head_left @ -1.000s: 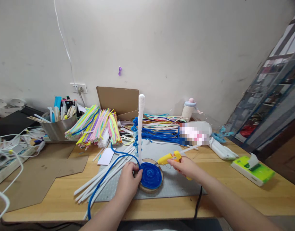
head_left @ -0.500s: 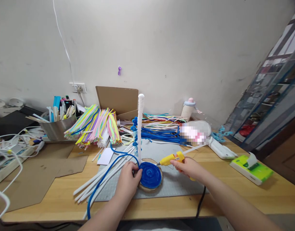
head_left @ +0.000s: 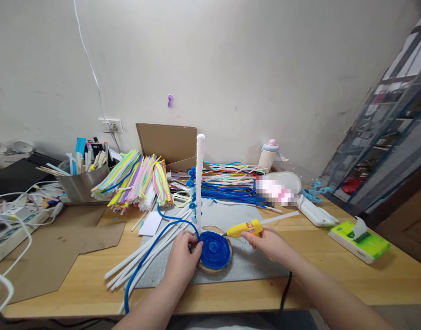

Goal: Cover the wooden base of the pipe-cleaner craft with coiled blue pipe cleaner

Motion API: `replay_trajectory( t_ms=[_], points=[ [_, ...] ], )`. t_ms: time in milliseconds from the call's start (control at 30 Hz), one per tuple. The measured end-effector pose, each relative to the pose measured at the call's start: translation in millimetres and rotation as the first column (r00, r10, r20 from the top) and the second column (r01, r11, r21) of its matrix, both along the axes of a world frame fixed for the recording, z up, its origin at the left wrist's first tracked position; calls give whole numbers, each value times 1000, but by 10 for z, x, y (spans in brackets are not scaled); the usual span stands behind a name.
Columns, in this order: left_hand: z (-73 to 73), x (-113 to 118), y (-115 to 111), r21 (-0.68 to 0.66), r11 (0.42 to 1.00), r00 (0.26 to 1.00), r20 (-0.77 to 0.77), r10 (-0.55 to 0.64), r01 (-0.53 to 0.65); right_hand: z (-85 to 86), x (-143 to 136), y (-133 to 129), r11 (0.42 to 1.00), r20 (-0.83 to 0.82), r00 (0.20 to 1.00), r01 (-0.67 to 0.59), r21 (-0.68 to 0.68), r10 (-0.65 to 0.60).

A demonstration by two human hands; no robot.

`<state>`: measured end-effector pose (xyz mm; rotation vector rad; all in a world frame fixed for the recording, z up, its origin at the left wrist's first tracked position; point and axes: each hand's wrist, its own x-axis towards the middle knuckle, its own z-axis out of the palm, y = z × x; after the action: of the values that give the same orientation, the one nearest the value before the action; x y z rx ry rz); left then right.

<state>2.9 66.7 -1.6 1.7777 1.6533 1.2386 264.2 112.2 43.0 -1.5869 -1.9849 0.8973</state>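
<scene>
A flat blue coil (head_left: 215,250) covers most of a round wood slice (head_left: 210,271). From its left edge a loose blue pipe cleaner (head_left: 146,250) trails to the front left. My left hand (head_left: 184,254) is closed on that strand at the coil's left edge. My right hand (head_left: 263,240) grips a yellow glue gun (head_left: 243,228), its nozzle at the upper right edge of the coil and a clear glue stick (head_left: 281,217) out of its back. A tall white fuzzy post (head_left: 200,183) stands upright at the slice's back left, with blue curls beside it.
White rods (head_left: 148,254) lie left on the grey mat (head_left: 248,266). Pipe cleaner bundles (head_left: 134,181) and a metal pot (head_left: 84,183) stand at the back left. Blue pipe cleaners (head_left: 231,192) lie behind the mat. Right are a tissue pack (head_left: 359,243) and white case (head_left: 316,213).
My right hand and the glue gun have shifted slightly left, the nozzle now nearer the coil's edge. My left hand has stayed in place.
</scene>
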Motion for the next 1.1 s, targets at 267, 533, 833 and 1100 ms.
replay_trajectory(
  t_ms=[267,533,833,1100],
  points=[
    [7,2,3,-8,1000,1000,-1,-5,5,34,-9,-123,999,41,999,-1,51,-1],
    [-7,-2,2,-10,1000,1000,28,-7,8,54,22,-156,998,43,999,-33,57,30],
    [8,3,2,-6,1000,999,39,-7,8,-38,115,-124,1000,-64,998,13,21,-11],
    [23,7,-3,9,1000,999,40,0,-1,-70,96,-137,1000,-74,997,8,0,-8]
  ],
)
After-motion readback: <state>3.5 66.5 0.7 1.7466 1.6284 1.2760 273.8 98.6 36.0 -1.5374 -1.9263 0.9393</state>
